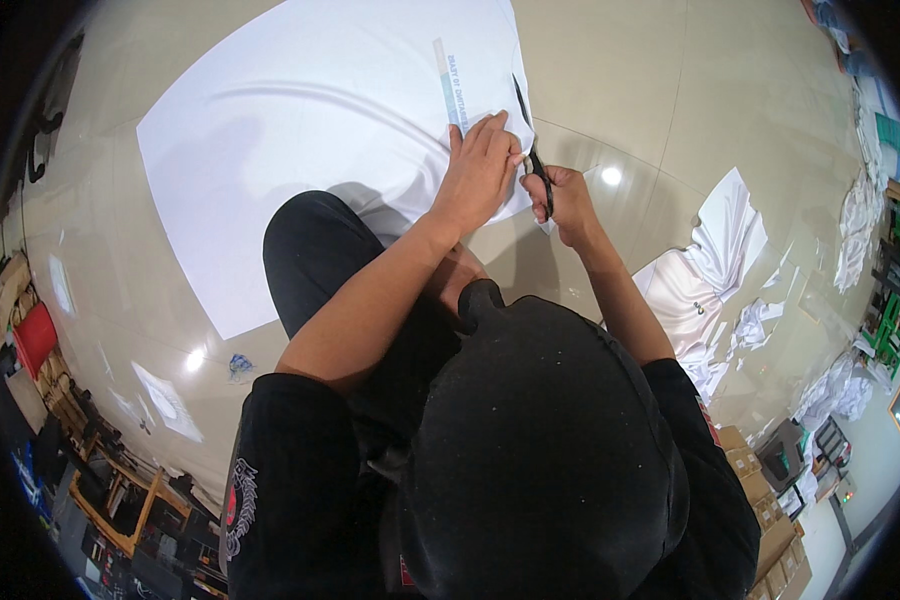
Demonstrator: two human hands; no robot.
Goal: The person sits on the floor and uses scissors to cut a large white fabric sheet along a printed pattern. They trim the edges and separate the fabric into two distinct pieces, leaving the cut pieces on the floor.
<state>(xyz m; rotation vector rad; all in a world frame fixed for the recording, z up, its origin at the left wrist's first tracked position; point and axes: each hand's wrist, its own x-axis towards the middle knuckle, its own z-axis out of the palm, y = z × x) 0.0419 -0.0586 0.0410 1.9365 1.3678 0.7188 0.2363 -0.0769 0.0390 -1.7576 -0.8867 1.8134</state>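
A large sheet of white cloth point(300, 130) is spread on the floor in front of me, with a long wrinkle across its middle. My left hand point(478, 170) lies on the cloth near its right edge, thumb apart from the fingers, pressing it down. Just beyond the fingertips, a pale blue and white strip with lettering point(447, 85) shows on the cloth. Black scissors point(536, 165) are gripped in my right hand point(567, 200). Their blades point away from me along the right edge of the cloth; whether they are apart is too small to tell.
My bent knee point(315, 240) in dark trousers is at the cloth's near edge. A crumpled white printed cloth point(695, 285) and scraps point(753, 325) lie to the right. Cardboard boxes point(770, 510) stand at the lower right. A red object point(35, 335) is at the far left.
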